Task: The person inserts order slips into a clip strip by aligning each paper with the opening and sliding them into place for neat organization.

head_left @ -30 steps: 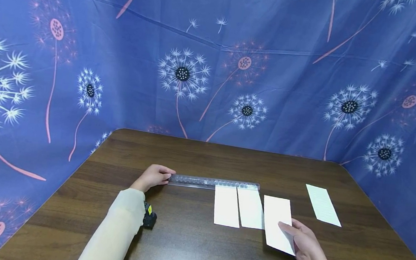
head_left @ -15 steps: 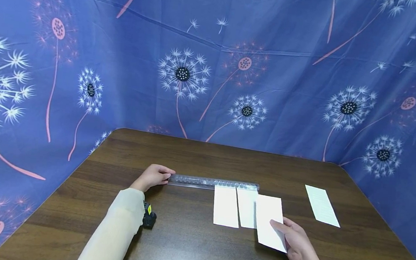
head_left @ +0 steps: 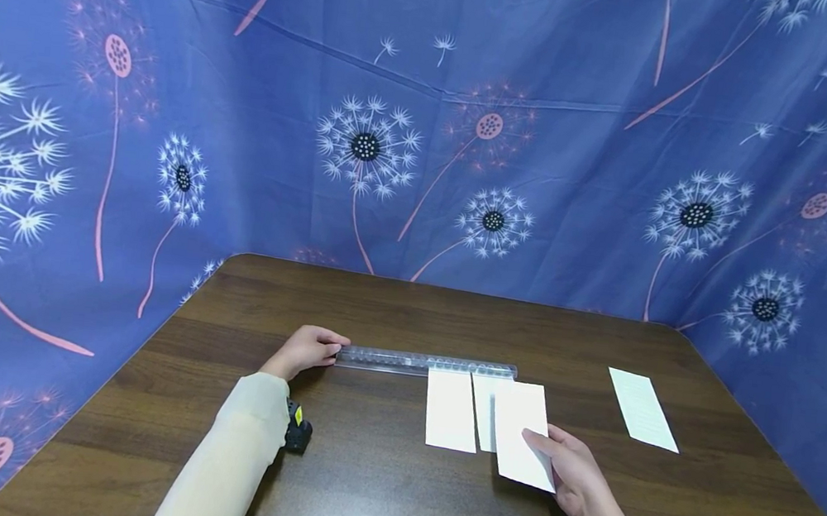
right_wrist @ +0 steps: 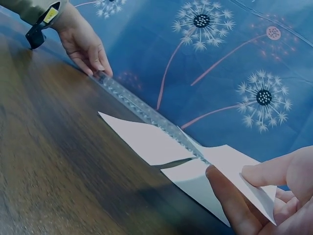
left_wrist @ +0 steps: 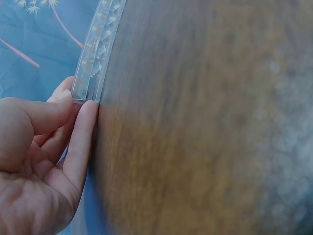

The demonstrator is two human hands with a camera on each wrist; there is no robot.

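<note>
In the head view my left hand [head_left: 306, 351] pinches the left end of a clear plastic strip [head_left: 392, 361], which lies crosswise on the table. The left wrist view shows the thumb and fingers at the end of this strip [left_wrist: 98, 49], with rounded bumps along it. My right hand [head_left: 575, 477] holds a blank white paper card [head_left: 520, 430] between thumb and fingers, tilted above the table. This card partly covers a second white card [head_left: 484, 414]. Left of that lies another white card [head_left: 451, 411]; both have their far edges at the strip.
A further pale card [head_left: 644, 409], with faint lines on it, lies apart on the right of the brown wooden table [head_left: 376, 495]. Blue cloth [head_left: 580, 158] with dandelion prints hangs behind and around the table. A black wrist device [head_left: 297, 430] sits under the left sleeve.
My right hand has moved left with its card, which now covers part of the second card. The left hand and the strip stay where they were.
</note>
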